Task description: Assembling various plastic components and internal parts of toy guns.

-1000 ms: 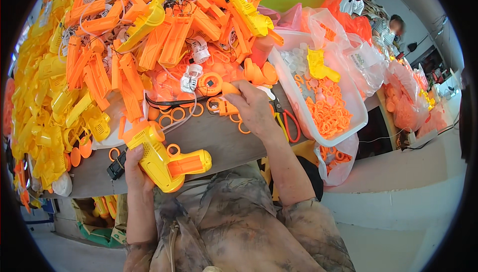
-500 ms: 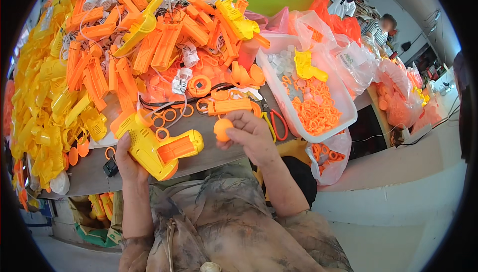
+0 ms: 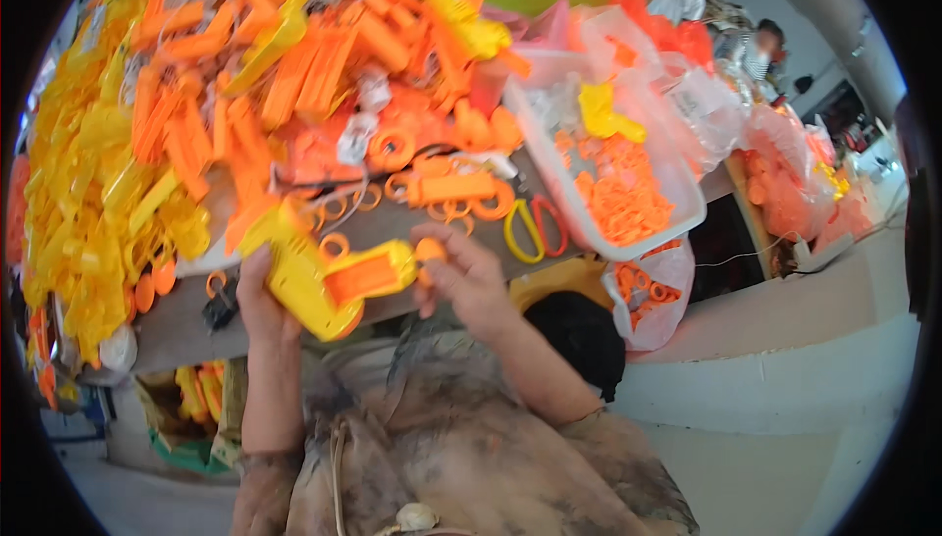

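Observation:
My left hand (image 3: 267, 303) is closed around the body of a yellow and orange plastic toy gun (image 3: 312, 286), whose handle points right and shows an open orange compartment. In my right hand (image 3: 471, 281), a small round orange cap (image 3: 429, 250) is pinched between thumb and fingers, close to the end of the handle. Whether the cap touches the handle I cannot tell. An orange ring (image 3: 335, 245) shows just behind the gun. Scissors (image 3: 535, 230) with yellow and red handle loops lie on the table beyond my right hand.
A heap of orange parts with wires (image 3: 314, 65) covers the back of the table, with yellow shells (image 3: 88, 183) piled at left. A white bin (image 3: 687, 227) of orange rings stands at right, a plastic bag (image 3: 677, 325) below it. Two people (image 3: 756, 51) are far back right.
My right hand has moved slightly left with the orange cap, up to the handle's end. The gun has shifted a little to the right. The picture is more blurred now.

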A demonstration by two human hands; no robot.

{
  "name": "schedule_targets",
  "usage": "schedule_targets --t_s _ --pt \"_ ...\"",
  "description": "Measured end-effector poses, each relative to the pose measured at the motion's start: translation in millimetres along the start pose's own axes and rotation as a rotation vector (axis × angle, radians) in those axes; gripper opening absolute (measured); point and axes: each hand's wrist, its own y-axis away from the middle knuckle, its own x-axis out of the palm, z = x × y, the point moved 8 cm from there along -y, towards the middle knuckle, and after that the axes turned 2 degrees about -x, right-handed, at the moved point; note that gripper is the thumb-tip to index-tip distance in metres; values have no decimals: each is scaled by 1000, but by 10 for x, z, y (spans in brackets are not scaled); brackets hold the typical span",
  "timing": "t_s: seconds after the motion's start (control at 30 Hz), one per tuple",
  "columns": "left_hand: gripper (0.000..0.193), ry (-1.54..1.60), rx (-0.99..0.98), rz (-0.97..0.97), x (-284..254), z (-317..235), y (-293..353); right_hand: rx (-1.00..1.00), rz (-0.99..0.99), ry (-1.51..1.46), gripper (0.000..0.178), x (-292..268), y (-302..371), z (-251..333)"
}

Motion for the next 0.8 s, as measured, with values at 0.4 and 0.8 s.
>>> schedule_targets --t_s 0.4,0.8 --pt "41 144 -107 78 182 67 -41 -57 82 5 38 214 -81 70" --pt "50 132 -103 165 171 41 75 157 228 -102 56 290 92 8"
